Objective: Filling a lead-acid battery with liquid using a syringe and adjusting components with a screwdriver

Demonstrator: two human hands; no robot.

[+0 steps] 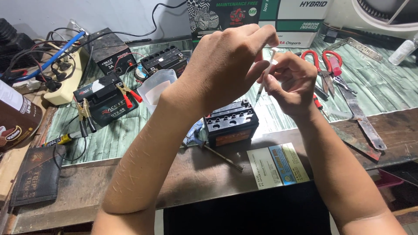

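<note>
- Small black box-shaped motorcycle battery (231, 123) with an orange label on its front stands at the near edge of the green wood-patterned mat (383, 91), directly below both raised hands.
- Worn brown wooden workbench (204, 174) carries everything; a white and blue printed card (277, 165) lies on it just in front of the battery.
- Second black battery (104, 102), to the left on the mat, has red-handled clamps (129, 96) clipped on top.
- Translucent plastic measuring cup (156, 87) sits just right of that clamped battery.
- Left hand (226, 61) is held above the small battery, fingers curled and closed around the top of a thin white plastic syringe (266, 75) (its plunger end is hidden by the fingers).
- Right hand (291, 82) pinches the syringe barrel between thumb and fingertips, the needle end pointing down towards the battery, well clear of it.
- Red-handled scissors (323, 65) lie on the mat just right of the right hand.
</note>
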